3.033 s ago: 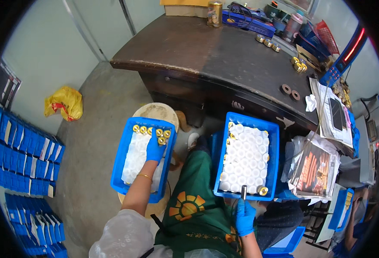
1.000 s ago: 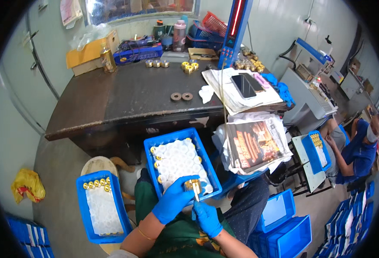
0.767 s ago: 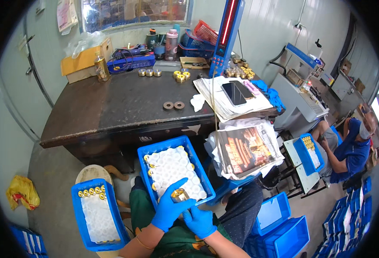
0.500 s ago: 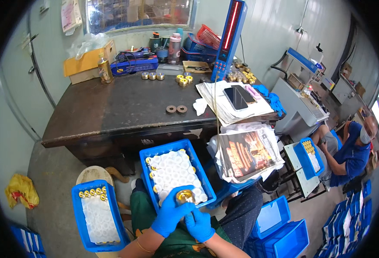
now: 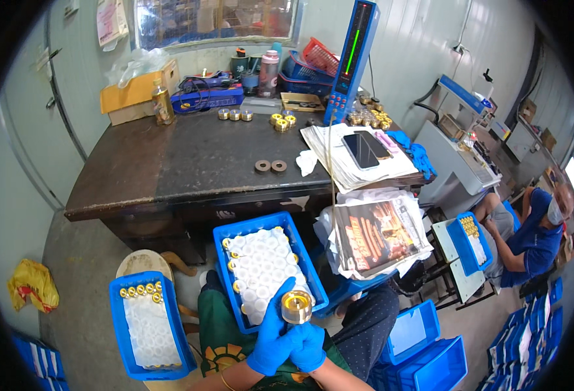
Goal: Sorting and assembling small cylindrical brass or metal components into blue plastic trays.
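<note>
In blue gloves, my two hands meet over my lap. My left hand [image 5: 271, 340] cups the side of a gold-coloured metal ring [image 5: 297, 307], which is held upright with its open face up; a small tip shows in its central hole. Just below the ring, my right hand [image 5: 308, 347] is closed, its fingers wrapped round something hidden from view. Behind them a blue tray [image 5: 220, 233] rests by my knees, with rows of white plastic caps [image 5: 261, 260] and a few gold rings along its left side. A blue column gauge [image 5: 351, 72] on the desk shows a green light bar.
Left, another blue tray [image 5: 119, 332] with gold rings and white caps sits on a stool. The dark desk [image 5: 189, 156] carries metal rings, papers, a phone [image 5: 361, 151] and bottles. Newspapers [image 5: 381, 234] are stacked right, above blue bins [image 5: 433, 365]. A seated co-worker [image 5: 533, 241] is far right.
The column gauge's light bar has gone from red to green. My hands have shifted slightly right, and the ring now stands more upright above them.
</note>
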The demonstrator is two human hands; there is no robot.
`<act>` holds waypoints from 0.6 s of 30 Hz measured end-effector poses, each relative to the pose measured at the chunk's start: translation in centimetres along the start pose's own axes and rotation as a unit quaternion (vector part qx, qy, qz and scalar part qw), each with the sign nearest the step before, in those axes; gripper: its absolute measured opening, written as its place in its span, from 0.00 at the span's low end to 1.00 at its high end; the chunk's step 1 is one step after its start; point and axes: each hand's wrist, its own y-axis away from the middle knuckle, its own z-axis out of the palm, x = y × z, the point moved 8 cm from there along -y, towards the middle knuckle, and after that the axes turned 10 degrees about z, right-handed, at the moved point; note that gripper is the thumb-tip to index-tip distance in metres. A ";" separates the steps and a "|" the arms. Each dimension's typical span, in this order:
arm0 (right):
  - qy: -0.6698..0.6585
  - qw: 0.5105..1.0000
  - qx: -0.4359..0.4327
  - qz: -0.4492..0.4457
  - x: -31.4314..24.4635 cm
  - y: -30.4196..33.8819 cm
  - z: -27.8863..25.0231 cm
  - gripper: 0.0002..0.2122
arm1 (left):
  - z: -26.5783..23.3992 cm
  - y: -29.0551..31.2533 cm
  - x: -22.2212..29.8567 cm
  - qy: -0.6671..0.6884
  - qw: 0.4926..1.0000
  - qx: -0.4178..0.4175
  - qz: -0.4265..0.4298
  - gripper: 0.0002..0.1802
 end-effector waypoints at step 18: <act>0.169 0.965 -0.186 0.081 6.2 2.7 7.8 0.12 | -20.4 2.3 -0.6 -0.349 0.912 0.210 0.033 0.28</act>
